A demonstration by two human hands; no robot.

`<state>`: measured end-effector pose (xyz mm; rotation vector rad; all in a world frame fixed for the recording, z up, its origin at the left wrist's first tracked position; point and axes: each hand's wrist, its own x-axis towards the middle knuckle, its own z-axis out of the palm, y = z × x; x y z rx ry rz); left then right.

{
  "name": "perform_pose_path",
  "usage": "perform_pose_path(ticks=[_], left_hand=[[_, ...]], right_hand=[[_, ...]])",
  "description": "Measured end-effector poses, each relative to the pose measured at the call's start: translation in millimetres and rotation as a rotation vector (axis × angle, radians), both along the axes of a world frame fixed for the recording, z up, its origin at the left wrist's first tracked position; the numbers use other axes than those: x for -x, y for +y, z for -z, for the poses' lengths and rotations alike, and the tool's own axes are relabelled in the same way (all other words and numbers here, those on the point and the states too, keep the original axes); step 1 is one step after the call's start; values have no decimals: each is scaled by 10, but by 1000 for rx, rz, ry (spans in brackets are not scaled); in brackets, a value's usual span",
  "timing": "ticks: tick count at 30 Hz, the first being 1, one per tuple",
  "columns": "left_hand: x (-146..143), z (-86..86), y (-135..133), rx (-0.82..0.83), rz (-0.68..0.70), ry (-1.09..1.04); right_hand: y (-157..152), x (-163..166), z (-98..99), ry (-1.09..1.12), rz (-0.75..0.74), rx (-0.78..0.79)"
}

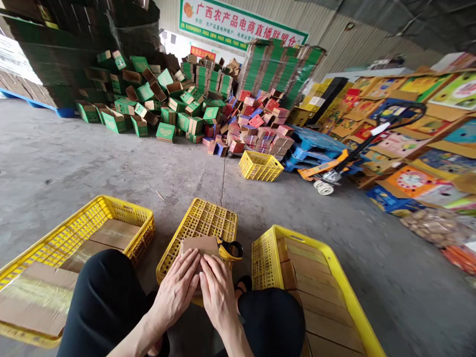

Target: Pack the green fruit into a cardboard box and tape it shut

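Between my knees, a small brown cardboard box (201, 243) rests on an upturned yellow plastic crate (208, 218). My left hand (177, 285) lies flat on the box's top, fingers stretched forward. Beside it my right hand (216, 287) presses on the same box, its fingers also extended. The two hands nearly meet at the middle and hide much of the box. Just beyond my right fingertips sits a yellow and black tape dispenser (229, 249) on the crate.
At left, a yellow crate (143, 225) holds flattened cardboard. The right-hand yellow crate (266, 258) contains a row of cardboard boxes. Farther off are another yellow crate (260, 167), an orange pallet jack (327, 166), blue pallets (316, 141) and heaped green boxes (165, 132).
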<state>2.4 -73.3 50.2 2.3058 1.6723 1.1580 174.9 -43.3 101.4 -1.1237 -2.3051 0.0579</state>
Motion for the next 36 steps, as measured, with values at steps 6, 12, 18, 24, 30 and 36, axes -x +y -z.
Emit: perform_pose_path(ticks=[6,12,18,24,30,36], left_hand=[[124,46,-19,9,34,-16],[165,56,20,11,64,-57],[168,56,19,12,59,-111],[155,6,1,-67,28,-92],[-4,-170,11,-36,34,75],[-88,-166,14,-59,74,174]], right_hand=[[252,-147,120,91,29,79],[202,-418,247,251,-70,338],[51,-459,326,285,-32,325],[-137,-361,507,329,93,109],[-202,-289,543,377,171,0],[-239,-253,489,437,191,-22]])
